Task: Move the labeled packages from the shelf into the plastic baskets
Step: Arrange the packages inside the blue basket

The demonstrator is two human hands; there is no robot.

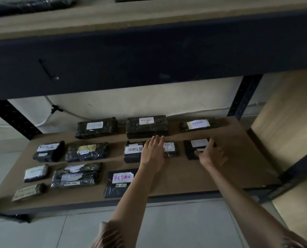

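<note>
On shelf (220, 169), right grip (209, 153) pinching package (192, 151)

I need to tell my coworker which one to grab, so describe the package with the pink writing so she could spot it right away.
Look at the lower shelf board of the dark metal rack. In the row nearest its front edge, the rightmost parcel is a flat black package, partly under the left forearm. Its white label reads RETURN in pink marker, unlike the blue or dark lettering on its neighbours.
</note>
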